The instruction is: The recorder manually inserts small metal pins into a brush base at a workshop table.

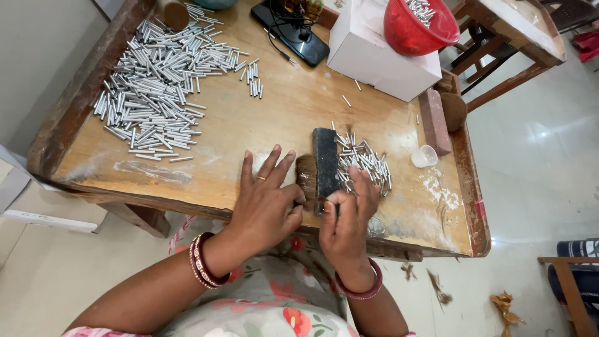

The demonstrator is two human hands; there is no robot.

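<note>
A: Where were the hands?
B: Left hand (265, 203) lay flat, fingers spread, beside the dark block (326, 163) near the table's front edge. Right hand (347, 215) pinched a thin dark stick (337, 210) against it.

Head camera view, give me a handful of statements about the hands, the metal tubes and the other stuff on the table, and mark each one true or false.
1. The big heap of silver tubes lies on the far left of the wooden table. True.
2. The red bowl stands on the floor. False: it sits on the white box.
3. The left hand lies flat beside a dark block. True.
4. The right hand is lifted well clear of everything. False: its fingers reach the small pile of tubes by the block.
5. The small white cup is next to a brick. True.
</note>
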